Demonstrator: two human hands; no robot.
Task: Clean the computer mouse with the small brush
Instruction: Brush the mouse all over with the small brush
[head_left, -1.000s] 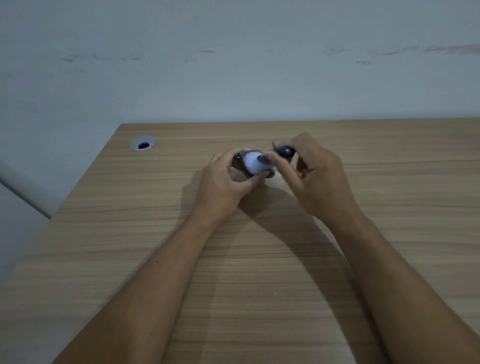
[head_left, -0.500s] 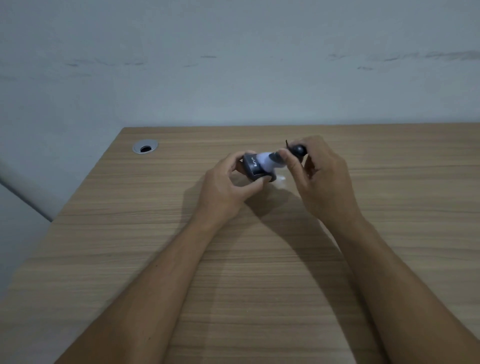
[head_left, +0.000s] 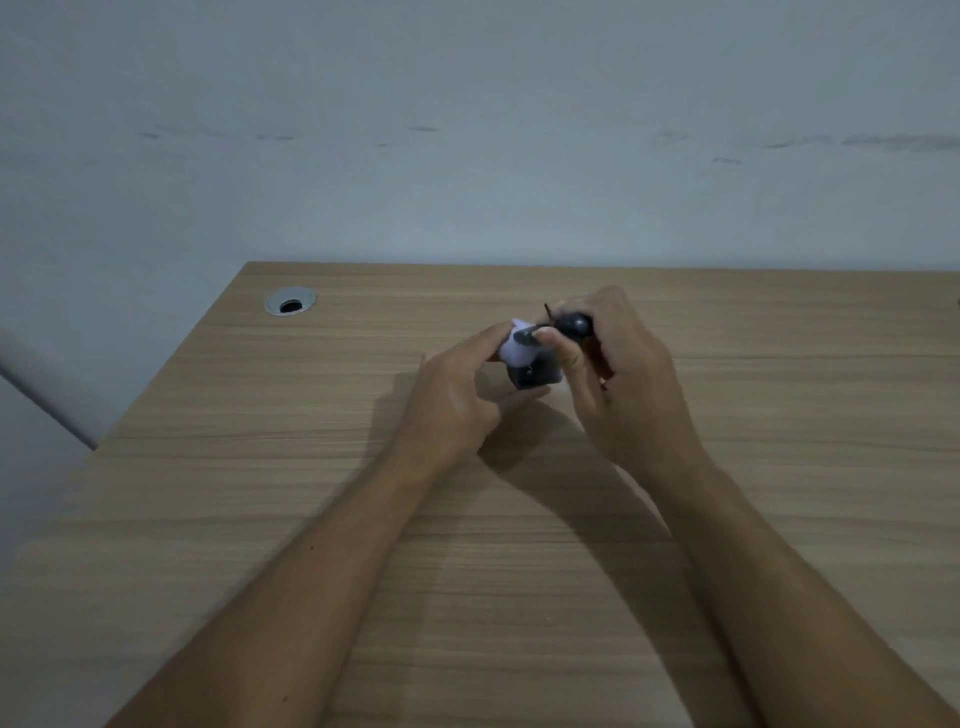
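My left hand (head_left: 457, 400) grips a small computer mouse (head_left: 524, 361), white on its upper part and dark below, holding it just above the wooden desk (head_left: 260, 467). Thumb and fingers wrap its sides, so much of it is hidden. My right hand (head_left: 618, 384) pinches a small dark brush (head_left: 563, 326) between thumb and forefinger. The brush tip rests against the top of the white part of the mouse. A thin dark piece sticks up behind the brush handle.
A round metal cable grommet (head_left: 289, 301) sits in the desk's far left corner. The desk's left edge runs diagonally toward me, and a pale wall (head_left: 467, 130) stands right behind the desk.
The mouse has been turned in my left hand, with its dark part now lower. The brush has shifted a little across its white surface. Both hands stay at the same spot.
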